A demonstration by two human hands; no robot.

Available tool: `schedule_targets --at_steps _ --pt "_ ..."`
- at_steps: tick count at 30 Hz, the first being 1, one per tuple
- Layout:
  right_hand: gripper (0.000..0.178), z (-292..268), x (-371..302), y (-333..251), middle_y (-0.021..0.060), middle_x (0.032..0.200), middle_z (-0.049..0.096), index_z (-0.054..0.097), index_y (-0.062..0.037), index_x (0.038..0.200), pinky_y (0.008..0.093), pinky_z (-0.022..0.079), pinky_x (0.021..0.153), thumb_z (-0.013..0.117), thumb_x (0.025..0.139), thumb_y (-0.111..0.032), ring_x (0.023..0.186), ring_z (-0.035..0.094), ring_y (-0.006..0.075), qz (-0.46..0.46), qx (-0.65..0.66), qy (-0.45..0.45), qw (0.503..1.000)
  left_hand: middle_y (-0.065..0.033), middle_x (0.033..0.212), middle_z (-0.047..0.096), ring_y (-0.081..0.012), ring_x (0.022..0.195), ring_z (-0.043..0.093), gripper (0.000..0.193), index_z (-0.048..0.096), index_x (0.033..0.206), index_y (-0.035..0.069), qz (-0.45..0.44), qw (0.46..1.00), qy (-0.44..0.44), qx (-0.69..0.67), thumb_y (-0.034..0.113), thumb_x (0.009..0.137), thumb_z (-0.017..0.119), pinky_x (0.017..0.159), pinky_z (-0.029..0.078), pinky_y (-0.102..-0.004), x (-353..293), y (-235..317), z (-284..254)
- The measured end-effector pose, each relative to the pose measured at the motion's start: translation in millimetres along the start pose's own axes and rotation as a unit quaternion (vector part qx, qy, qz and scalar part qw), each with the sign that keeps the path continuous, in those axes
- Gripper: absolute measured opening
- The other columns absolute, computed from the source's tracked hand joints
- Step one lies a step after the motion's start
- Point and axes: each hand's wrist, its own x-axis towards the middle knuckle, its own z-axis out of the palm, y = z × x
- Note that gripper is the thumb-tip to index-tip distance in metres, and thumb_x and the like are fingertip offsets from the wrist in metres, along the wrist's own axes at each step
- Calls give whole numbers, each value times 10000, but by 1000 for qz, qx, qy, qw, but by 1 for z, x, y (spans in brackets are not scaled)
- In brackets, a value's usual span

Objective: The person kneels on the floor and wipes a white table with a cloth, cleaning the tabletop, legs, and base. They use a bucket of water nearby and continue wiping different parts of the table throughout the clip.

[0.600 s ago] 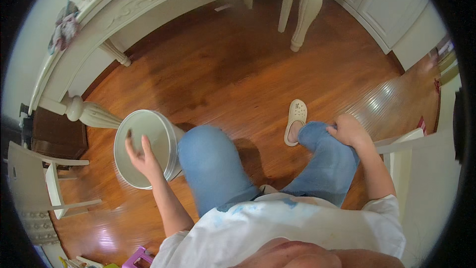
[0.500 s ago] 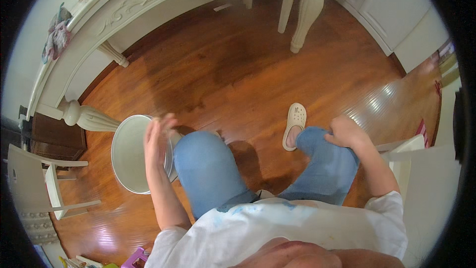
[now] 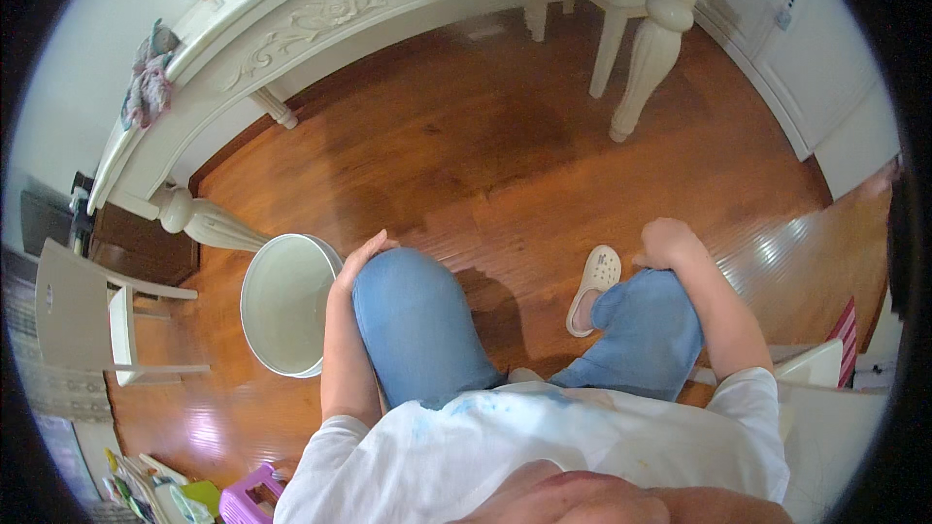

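Note:
My left hand (image 3: pixel 363 259) lies against the outer side of my left knee, its fingers stretched forward along the blue jeans (image 3: pixel 413 325). Close beside that hand, on its left, a round white bucket (image 3: pixel 288 303) stands on the floor; my left wrist and forearm pass over its right rim. The inside of the bucket is pale, and I cannot tell whether it holds water. My right hand (image 3: pixel 672 244) is curled at the front of my right knee, with no object visible in it. Its palm side is hidden. A cream clog (image 3: pixel 596 281) is on my right foot.
A carved white table (image 3: pixel 320 24) curves across the far side, with crumpled cloths (image 3: pixel 149 82) on its left edge. At the left is a white chair (image 3: pixel 87 315). A purple plastic item (image 3: pixel 250 497) sits at the lower left. White cabinets (image 3: pixel 825 68) stand far right.
My left hand has come down from beside the bucket's rim onto my left knee. My right hand has shifted from the jeans to the knee's front edge. The whole view has tilted slightly.

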Motion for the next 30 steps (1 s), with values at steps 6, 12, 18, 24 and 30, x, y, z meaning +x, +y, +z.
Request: schedule_targets --at_steps 6,12,18,24,30 --pt "450 1 60 44 198 1030 652 692 -15 955 406 503 843 658 769 -424 973 620 340 -13 14 24 1000 -118 1048 637 -213 965 576 503 647 1041 1 19 1000 10 -11 470 875 571 899 437 -329 -1 13 0" --pt "411 17 141 102 233 849 655 707 -16 754 433 502 775 651 749 -424 836 635 368 -16 108 106 988 -126 1056 633 -220 998 573 538 627 1078 -22 62 985 73 -144 471 869 572 921 432 -344 0 14 22" --pt "594 -31 122 94 252 1204 562 643 29 1082 412 451 937 600 811 -497 1119 544 370 46 41 -2 998 -73 939 631 -188 874 579 314 628 962 -3 306 929 141 153 295 865 642 797 465 -320 -8 87 28" --pt "526 -64 65 54 243 1036 639 683 33 957 417 480 894 586 831 -468 996 608 373 29 -14 47 998 -46 701 637 -144 663 574 246 677 902 18 698 518 455 193 259 865 642 621 451 -280 -79 286 -35" --pt "483 -65 73 58 219 982 659 697 18 904 420 494 858 595 824 -447 950 627 356 3 -17 68 998 -194 1207 571 -322 1158 532 805 416 1379 124 329 521 635 466 545 739 665 983 439 -394 -63 418 -106"
